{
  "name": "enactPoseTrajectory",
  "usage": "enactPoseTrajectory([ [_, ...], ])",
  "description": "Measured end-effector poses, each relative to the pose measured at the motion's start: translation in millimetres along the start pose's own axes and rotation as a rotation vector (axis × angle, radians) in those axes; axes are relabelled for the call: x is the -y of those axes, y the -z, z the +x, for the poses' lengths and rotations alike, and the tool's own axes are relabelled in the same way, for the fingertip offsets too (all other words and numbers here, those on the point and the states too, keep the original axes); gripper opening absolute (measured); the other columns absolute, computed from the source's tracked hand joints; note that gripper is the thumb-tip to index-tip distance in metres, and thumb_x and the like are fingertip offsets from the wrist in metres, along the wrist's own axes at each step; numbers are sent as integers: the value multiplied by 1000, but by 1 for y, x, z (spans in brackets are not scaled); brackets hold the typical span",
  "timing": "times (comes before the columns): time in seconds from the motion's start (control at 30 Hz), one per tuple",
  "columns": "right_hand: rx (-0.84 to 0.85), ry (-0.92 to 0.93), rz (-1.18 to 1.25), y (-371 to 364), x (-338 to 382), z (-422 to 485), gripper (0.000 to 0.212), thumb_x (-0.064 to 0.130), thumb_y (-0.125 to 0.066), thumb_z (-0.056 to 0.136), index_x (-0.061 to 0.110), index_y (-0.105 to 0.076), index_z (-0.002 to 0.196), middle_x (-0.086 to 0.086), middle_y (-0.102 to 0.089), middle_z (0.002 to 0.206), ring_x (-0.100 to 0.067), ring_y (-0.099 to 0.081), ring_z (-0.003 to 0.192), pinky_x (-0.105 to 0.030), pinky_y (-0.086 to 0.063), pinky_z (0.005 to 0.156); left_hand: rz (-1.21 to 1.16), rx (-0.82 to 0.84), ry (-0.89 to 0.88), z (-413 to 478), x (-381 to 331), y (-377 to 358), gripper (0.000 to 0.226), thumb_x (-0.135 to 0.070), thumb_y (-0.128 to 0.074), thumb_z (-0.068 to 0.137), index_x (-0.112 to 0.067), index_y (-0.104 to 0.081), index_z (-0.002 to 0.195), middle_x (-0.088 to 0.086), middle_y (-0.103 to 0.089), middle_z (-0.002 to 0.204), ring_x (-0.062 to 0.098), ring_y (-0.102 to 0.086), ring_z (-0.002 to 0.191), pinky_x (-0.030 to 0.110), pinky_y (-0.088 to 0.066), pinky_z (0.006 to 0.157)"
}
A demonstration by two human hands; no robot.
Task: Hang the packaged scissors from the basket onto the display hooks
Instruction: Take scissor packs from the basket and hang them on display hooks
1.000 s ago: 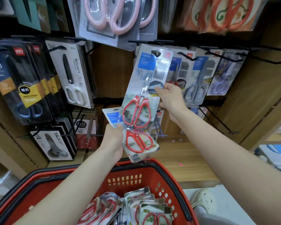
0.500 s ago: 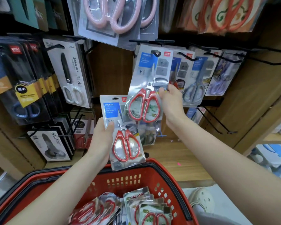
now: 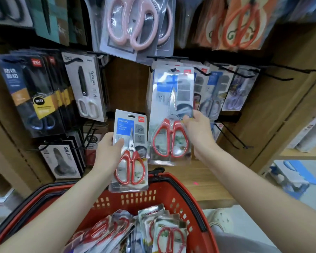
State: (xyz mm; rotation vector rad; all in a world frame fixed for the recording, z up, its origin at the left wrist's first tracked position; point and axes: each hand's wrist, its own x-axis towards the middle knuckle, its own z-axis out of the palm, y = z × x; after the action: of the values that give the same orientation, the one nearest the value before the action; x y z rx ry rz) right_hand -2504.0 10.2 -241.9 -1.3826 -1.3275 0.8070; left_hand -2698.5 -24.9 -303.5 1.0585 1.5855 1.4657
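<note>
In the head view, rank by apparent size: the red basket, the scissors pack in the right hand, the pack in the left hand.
1. Red basket, clearly largest.
2. Right-hand pack.
3. Left-hand pack, somewhat smaller; the two packs hang at similar depth, so that order is fairly safe.

Wooden display wall (image 3: 128, 84) with black hooks (image 3: 274, 73) carrying packaged scissors (image 3: 86, 90). Red basket (image 3: 173, 196) below holds more packs (image 3: 169, 232).

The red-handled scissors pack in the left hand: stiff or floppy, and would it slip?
The scissors pack probably stays stiff: it stands flat though the left hand grips only one edge. Its glossy plastic front may be slippery. Likely bottom-heavy, since the handles sit low.
</note>
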Motion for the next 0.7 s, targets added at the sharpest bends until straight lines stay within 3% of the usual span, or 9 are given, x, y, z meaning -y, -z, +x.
enactPoseTrajectory([
  [0.1,0,121,-24,10,-10,-14,17,11,-41,97,20,-55,102,-2,-59,92,-14,-51,80,-30,-41,75,28,15,-78,-10,1,7,48,-2,-50,94,-25,-42,135,-7,-62,101,14,-61,84,35,-50,74],
  [0.17,64,176,-82,17,-17,-23,16,11,-41,98,19,-55,98,3,-57,84,-8,-49,72,-25,-38,67,111,50,-144,-15,6,14,55,2,-46,94,-32,-40,137,-4,-59,120,15,-62,84,29,-50,66],
  [0.23,175,211,-165,22,-26,-35,19,12,-43,97,25,-56,94,11,-55,76,-2,-48,65,-24,-38,63,193,19,-165,-19,9,22,49,3,-42,96,-30,-49,131,-5,-48,139,4,-60,83,14,-46,57],
  [0.27,242,224,-241,24,-33,-42,21,12,-44,97,29,-56,92,13,-54,73,-1,-48,64,-26,-38,62,205,-3,-154,-22,10,27,47,4,-41,96,-28,-53,128,-6,-45,142,-3,-59,86,10,-45,60],
  [0.33,362,228,-448,27,-52,-57,19,16,-45,97,30,-57,95,10,-56,68,-9,-53,64,-32,-43,64,213,-30,-121,-28,13,36,43,4,-39,96,-24,-58,123,-5,-45,141,-2,-55,109,11,-43,85],
  [0.4,451,222,-604,27,-70,-73,19,20,-46,97,30,-57,108,7,-63,75,-18,-62,75,-36,-49,72,213,-22,-91,-36,22,48,41,3,-39,96,-24,-60,117,-4,-49,136,12,-55,114,17,-43,93],
  [0.57,634,174,-755,7,-101,-102,29,22,-47,98,29,-53,126,-1,-70,106,-26,-62,98,-38,-49,81,358,183,-73,-68,62,75,28,-4,-46,97,-20,-68,101,-8,-64,110,6,-58,95,10,-40,73],
  [0.67,749,144,-717,-5,-115,-109,26,20,-48,98,28,-56,122,5,-68,94,-15,-61,79,-35,-46,74,348,243,-18,-90,86,86,28,-5,-58,92,-22,-65,71,-26,-66,72,-10,-57,74,5,-38,66],
  [0.7,779,137,-695,-9,-118,-113,26,19,-48,98,27,-58,122,10,-65,87,-7,-56,69,-32,-43,70,363,230,1,-96,95,89,31,-4,-61,89,-22,-62,64,-29,-64,69,-11,-56,71,7,-39,67],
])
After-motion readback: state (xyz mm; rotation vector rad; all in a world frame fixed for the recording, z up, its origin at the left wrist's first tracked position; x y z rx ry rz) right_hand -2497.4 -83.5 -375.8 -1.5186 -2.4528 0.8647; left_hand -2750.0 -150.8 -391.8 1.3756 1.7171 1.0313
